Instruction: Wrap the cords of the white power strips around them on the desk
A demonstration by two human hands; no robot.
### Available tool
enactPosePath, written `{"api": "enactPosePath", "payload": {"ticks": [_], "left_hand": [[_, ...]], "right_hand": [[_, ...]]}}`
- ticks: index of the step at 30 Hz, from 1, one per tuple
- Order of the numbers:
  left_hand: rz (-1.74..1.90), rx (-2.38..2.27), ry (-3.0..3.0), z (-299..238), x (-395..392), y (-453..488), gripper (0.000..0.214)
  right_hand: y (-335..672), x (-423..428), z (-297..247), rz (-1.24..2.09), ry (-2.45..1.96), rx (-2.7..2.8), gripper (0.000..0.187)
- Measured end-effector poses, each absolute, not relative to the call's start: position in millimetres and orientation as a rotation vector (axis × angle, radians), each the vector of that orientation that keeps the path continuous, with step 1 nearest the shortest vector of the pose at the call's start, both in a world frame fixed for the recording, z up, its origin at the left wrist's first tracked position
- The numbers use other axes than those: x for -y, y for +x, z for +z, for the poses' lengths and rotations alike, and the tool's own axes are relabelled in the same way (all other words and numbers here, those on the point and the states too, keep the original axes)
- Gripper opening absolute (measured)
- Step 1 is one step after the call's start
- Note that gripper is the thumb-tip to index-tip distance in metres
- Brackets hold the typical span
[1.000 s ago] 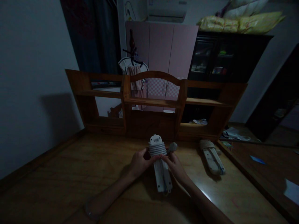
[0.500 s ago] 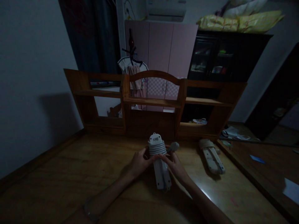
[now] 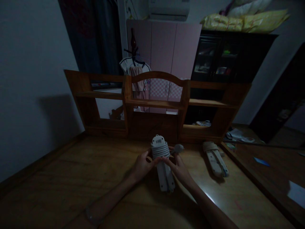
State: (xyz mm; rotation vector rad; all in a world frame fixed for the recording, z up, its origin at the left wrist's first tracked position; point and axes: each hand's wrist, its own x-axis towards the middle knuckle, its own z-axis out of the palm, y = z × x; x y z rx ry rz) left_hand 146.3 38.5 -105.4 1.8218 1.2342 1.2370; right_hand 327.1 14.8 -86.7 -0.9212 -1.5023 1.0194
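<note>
Dimly lit as the room is, both of the person's hands meet over a white power strip [image 3: 166, 178] that lies lengthwise on the wooden surface [image 3: 71, 178], its far end pointing towards the shelf unit [image 3: 154, 103] at the back. The strip's cord [image 3: 160, 150] is wound in a tight coil around the far half of its body. The left hand [image 3: 141, 166] comes in from the left with its fingers [image 3: 152, 162] curled closed against the strip just below that coil. The right hand [image 3: 180, 169] closes on the same spot from the other side, so that the fingertips of the two hands nearly touch. The plug [image 3: 178, 148] sticks out to the right of the coil, just above the right hand's knuckles. It seems to rest against those fingers, though the gloom makes that hard to tell for sure. A second power strip [image 3: 218, 163], with its own cord wrapped around its far end, lies well apart to the right on the same surface. Beyond the shelf unit stand a pink wardrobe [image 3: 164, 47] and a dark glass-fronted cabinet [image 3: 219, 57] with yellow bedding [image 3: 243, 22] piled on top. A blue scrap [image 3: 260, 161] and a white sheet [image 3: 295, 193] lie at the far right.
</note>
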Motion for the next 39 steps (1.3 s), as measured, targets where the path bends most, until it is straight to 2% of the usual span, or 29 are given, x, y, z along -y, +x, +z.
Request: {"api": "enactPosePath", "payload": {"ticks": [6, 14, 19, 26, 32, 39], "left_hand": [[1.214, -1.317, 1.817, -105, -38, 146, 0.055], [1.267, -1.390, 1.889, -109, -37, 145, 0.051], [1.326, -1.409, 1.867, -105, -35, 145, 0.054], [1.312, -1.187, 1.733, -104, -35, 149, 0.056], [1.312, -1.111, 1.705, -107, -38, 147, 0.067], [1.262, -1.140, 1.879, -104, -41, 137, 0.062]], "right_hand": [[327, -17, -89, 0.989, -0.967, 1.515, 0.052], [327, -20, -97, 0.954, -0.971, 1.520, 0.046], [322, -19, -100, 1.117, -0.937, 1.419, 0.040], [326, -21, -103, 1.407, -0.994, 1.265, 0.039], [325, -21, -101, 1.502, -0.914, 1.225, 0.040], [331, -26, -97, 1.579, -0.914, 1.157, 0.044]]}}
